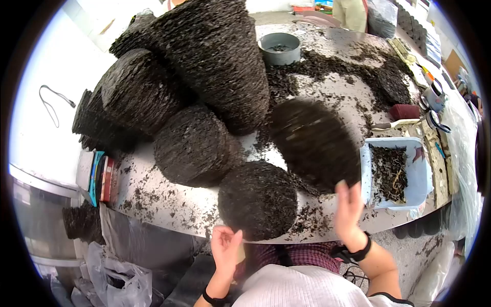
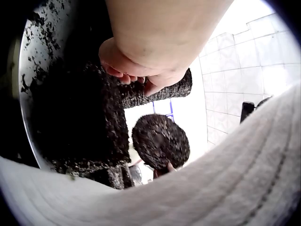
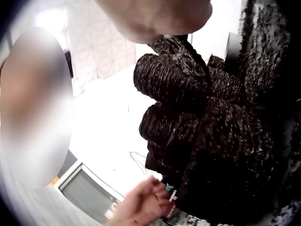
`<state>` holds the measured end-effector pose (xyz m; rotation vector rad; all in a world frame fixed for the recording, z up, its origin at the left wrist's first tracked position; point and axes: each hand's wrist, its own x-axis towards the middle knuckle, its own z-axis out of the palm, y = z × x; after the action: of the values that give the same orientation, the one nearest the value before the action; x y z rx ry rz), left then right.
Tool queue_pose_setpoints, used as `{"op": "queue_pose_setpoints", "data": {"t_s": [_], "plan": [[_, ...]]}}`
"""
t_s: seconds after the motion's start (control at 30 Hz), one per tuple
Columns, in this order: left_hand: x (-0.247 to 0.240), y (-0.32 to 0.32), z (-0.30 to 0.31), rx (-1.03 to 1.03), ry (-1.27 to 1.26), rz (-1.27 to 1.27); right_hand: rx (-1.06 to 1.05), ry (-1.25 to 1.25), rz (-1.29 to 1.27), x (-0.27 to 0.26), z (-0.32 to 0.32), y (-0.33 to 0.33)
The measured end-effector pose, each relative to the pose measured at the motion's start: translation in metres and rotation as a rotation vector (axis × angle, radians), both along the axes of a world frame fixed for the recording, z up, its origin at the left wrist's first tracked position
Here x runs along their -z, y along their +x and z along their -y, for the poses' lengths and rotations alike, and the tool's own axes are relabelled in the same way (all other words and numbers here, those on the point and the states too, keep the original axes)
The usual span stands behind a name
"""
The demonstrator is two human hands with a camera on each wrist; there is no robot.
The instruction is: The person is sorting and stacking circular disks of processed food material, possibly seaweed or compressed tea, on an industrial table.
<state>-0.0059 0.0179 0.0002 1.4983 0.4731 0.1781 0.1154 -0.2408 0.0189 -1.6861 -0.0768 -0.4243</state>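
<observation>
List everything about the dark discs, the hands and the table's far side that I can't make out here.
- Raised disc: surface detail smeared by motion blur, head view.
- Right hand: fingers hidden behind the hand itself, right wrist view; the top edge crops it.
- Large stack: layers too fine to count, head view.
- Grey tub: bits inside too small to identify, head view.
- Person opposite: upper body cut off by head view's top edge.

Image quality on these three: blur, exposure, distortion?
Head: fisheye bend, black corners; motion blur on the raised dark disc, softer on the right hand.
Left wrist: whites blown at upper right, near stack sunk in shadow.
Right wrist: background overexposed, smeared oval patch at left, lower right nearly black.
</observation>
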Motion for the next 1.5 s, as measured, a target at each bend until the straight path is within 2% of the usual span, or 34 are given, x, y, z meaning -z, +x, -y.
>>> {"op": "queue_pose_setpoints", "data": {"t_s": [0.03,0.07,0.1,0.17,0.23,0.27,0.33,0.37,0.4,0.47,0.57,0.6,0.7,0.73,0.83,0.87,0.93,1.0,1.03,1.1,1.13,1.17,1.23,1.27,1.37,1.4,1.43,1.5], "plan": [[0.007,0.001,-0.003,-0.063,0.040,-0.024,0.062,0.234,-0.102,0.008,0.010,0.006],[0.020,0.003,-0.005,-0.125,0.077,-0.050,0.031,0.392,-0.205,0.010,0.021,0.013],[0.027,0.003,-0.007,-0.185,0.112,-0.077,0.115,0.495,-0.421,0.046,0.044,0.015],[0.031,0.007,-0.007,-0.172,-0.169,-0.262,0.286,0.218,-0.393,0.066,0.041,0.016],[0.027,0.011,-0.006,-0.099,-0.275,-0.296,0.184,-0.251,-0.166,0.056,0.030,0.002],[0.025,0.012,-0.005,-0.107,-0.236,-0.283,-0.029,-0.283,-0.032,0.045,0.021,-0.007],[0.021,0.011,0.000,-0.112,-0.145,-0.263,-0.415,-0.575,0.069,0.018,-0.002,-0.022],[0.024,0.009,0.001,-0.107,-0.101,-0.176,-0.615,-0.675,0.135,0.005,-0.014,-0.029],[0.031,0.006,0.003,-0.102,-0.059,-0.086,-0.703,-0.752,0.196,0.006,-0.025,-0.035],[0.035,0.001,0.003,-0.074,-0.044,0.032,-0.781,-0.777,0.184,0.009,-0.036,-0.034],[-0.011,0.011,0.012,0.042,-0.455,0.056,-0.774,-0.671,0.135,0.004,-0.037,-0.027],[0.000,0.009,0.008,0.088,-0.489,-0.004,-0.784,-0.623,0.125,0.003,-0.034,-0.024],[0.026,0.012,0.015,0.406,-0.502,-0.261,-0.820,-0.617,0.073,-0.008,-0.026,-0.022],[0.024,0.016,0.022,0.369,-0.542,-0.242,-0.784,-0.581,0.065,-0.014,-0.025,-0.023],[0.019,0.026,0.027,0.453,-0.380,-0.207,-0.686,-0.534,0.029,-0.015,-0.013,-0.022],[0.015,0.026,0.028,0.468,-0.258,-0.233,-0.568,-0.439,0.024,-0.018,-0.009,-0.024],[0.012,0.022,0.026,0.421,-0.339,-0.202,-0.272,-0.218,0.089,-0.019,0.000,-0.022],[0.020,0.007,0.017,0.322,-0.443,-0.233,0.079,0.033,-0.118,-0.014,0.015,-0.017],[0.019,0.004,0.013,0.298,-0.524,-0.188,0.071,0.123,-0.138,-0.005,0.028,-0.006],[0.017,0.001,0.006,0.241,-0.685,-0.090,0.056,0.481,-0.330,0.029,0.044,0.011],[0.015,0.000,0.008,0.210,-0.682,-0.049,0.211,0.361,-0.363,0.070,0.055,0.015],[0.011,-0.001,0.008,0.199,-0.676,-0.069,0.279,0.153,-0.300,0.079,0.056,0.013],[0.001,-0.002,0.008,0.183,-0.645,-0.107,0.278,-0.145,-0.247,0.053,0.037,0.001],[-0.003,-0.003,0.009,0.179,-0.624,-0.129,0.155,-0.183,-0.136,0.036,0.024,-0.005],[0.006,-0.009,0.007,0.255,-0.436,-0.205,-0.588,-0.269,-0.052,-0.010,-0.002,-0.021],[0.012,-0.011,0.006,0.304,-0.339,-0.228,-0.719,-0.309,0.102,-0.025,-0.016,-0.021],[0.009,-0.010,0.010,0.302,-0.318,-0.182,-0.759,-0.480,0.144,-0.034,-0.026,-0.025],[-0.002,-0.003,0.022,0.305,-0.284,-0.079,-0.826,-0.542,0.090,-0.026,-0.035,-0.029]]}}
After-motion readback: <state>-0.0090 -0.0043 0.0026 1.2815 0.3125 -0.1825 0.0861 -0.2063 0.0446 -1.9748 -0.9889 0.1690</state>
